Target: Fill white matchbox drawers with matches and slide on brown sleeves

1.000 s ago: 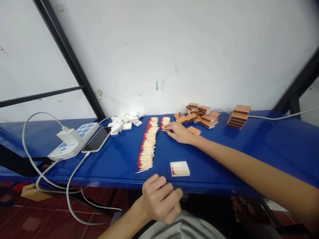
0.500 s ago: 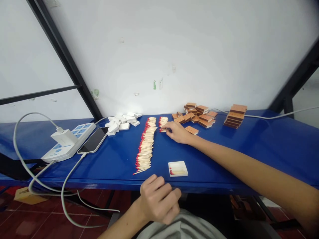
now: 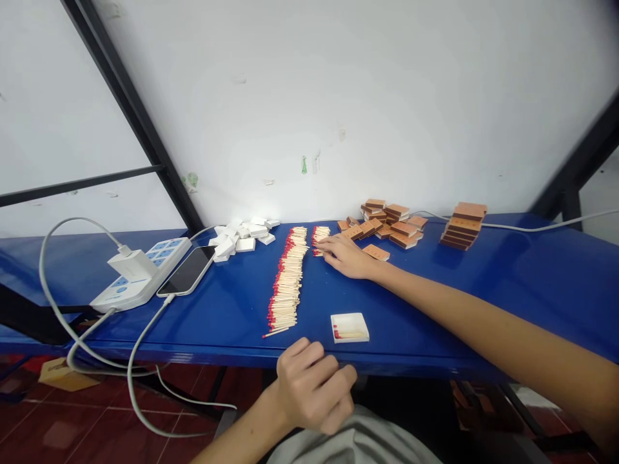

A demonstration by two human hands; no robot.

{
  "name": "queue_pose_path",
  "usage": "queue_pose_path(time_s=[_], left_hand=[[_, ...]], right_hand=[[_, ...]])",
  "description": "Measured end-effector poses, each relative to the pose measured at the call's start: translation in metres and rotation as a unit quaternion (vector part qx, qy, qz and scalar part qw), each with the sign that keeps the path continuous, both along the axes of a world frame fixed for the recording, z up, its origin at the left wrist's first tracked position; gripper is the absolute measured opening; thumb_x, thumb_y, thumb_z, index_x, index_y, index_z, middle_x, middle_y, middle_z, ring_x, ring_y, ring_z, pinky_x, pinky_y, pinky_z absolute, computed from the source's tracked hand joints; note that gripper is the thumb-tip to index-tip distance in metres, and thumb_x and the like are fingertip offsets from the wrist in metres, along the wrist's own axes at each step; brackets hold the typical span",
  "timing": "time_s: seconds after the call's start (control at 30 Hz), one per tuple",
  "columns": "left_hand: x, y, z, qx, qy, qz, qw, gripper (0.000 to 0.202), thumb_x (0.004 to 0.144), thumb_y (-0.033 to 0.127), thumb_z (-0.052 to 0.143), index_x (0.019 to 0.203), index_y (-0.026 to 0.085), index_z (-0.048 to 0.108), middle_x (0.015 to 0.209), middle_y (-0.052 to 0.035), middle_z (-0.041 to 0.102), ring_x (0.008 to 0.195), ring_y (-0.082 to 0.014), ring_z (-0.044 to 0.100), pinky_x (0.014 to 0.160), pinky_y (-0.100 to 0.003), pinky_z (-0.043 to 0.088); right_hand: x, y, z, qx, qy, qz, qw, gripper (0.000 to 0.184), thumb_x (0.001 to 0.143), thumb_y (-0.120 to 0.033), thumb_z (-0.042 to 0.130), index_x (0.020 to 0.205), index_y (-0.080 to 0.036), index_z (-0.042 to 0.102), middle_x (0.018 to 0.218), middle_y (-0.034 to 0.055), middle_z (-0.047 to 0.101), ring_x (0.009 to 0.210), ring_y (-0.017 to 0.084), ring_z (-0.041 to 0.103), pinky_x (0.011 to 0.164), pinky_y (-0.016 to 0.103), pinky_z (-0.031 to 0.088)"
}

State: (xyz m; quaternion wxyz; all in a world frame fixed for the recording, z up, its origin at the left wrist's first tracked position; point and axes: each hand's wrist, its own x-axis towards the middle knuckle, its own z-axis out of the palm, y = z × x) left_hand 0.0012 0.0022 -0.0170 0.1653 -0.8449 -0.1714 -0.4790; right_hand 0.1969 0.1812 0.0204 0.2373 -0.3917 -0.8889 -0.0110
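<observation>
My right hand [image 3: 349, 255] reaches to the back of the table, its fingers stretched over the near end of a short row of red-tipped matches [image 3: 321, 234]. The thumb is apart from the fingers, and the fingertips touch the matches. To the left runs a longer row of matches [image 3: 287, 280]. Close to the front edge lies a white matchbox tray [image 3: 355, 318] with several matches along its near side. My left hand [image 3: 316, 386] is held in a loose fist just off the table edge, below the tray, with nothing visible in it.
White matchbox trays [image 3: 245, 245] are heaped at the back left. Brown matchboxes [image 3: 406, 240] lie piled at the back right, beside a leaning stack of matchboxes [image 3: 463, 227]. A phone [image 3: 187, 270], a power strip [image 3: 120, 295] and white cables [image 3: 133, 361] occupy the left side.
The fingers of my right hand have straightened over the short match row, where they were more curled before. The whole view has shifted slightly. My left hand stays in its fist.
</observation>
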Motion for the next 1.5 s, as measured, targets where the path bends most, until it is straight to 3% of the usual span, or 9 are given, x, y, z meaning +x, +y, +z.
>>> queue_pose_path(time_s=[0.37,0.83,1.07,1.5], left_hand=[[-0.0005,-0.0002,0.0012,-0.008,0.005,-0.004,1.000,0.020,0.067,0.009,0.050,0.078,0.019,0.063,0.051,0.0031,0.047,0.050,-0.0141,0.032,0.052,-0.033,0.020],[0.0003,-0.0008,0.0021,-0.003,0.003,0.006,1.000,0.020,0.065,0.009,0.049,0.076,0.019,0.063,0.049,0.0032,0.045,0.049,-0.0137,0.032,0.051,-0.033,0.021],[-0.0009,0.0002,0.0007,-0.004,0.002,-0.001,1.000,0.020,0.067,0.009,0.050,0.078,0.020,0.063,0.050,0.0034,0.046,0.050,-0.0136,0.032,0.053,-0.032,0.021],[-0.0007,0.0007,-0.0010,0.001,0.006,-0.002,1.000,0.020,0.067,0.010,0.050,0.079,0.020,0.063,0.051,0.0033,0.047,0.050,-0.0142,0.031,0.053,-0.033,0.020]], right_hand=[[-0.0002,0.0008,0.0000,0.005,0.032,-0.010,0.999,0.031,0.096,-0.020,0.046,0.105,-0.020,0.076,0.119,0.0100,0.072,0.108,0.027,0.060,0.099,0.047,0.042],[-0.0004,-0.0060,0.0015,0.008,0.070,-0.011,0.997,0.034,0.093,-0.015,0.048,0.121,-0.016,0.067,0.114,0.0103,0.072,0.105,0.024,0.061,0.093,0.039,0.045],[0.0002,-0.0049,0.0008,0.011,0.045,-0.034,0.998,0.036,0.091,-0.015,0.049,0.124,-0.014,0.063,0.118,0.0131,0.069,0.110,0.026,0.059,0.096,0.041,0.043],[-0.0009,-0.0027,0.0008,0.011,0.016,-0.030,0.999,0.026,0.094,-0.020,0.048,0.101,-0.016,0.073,0.113,0.0129,0.070,0.107,0.027,0.060,0.095,0.042,0.043]])
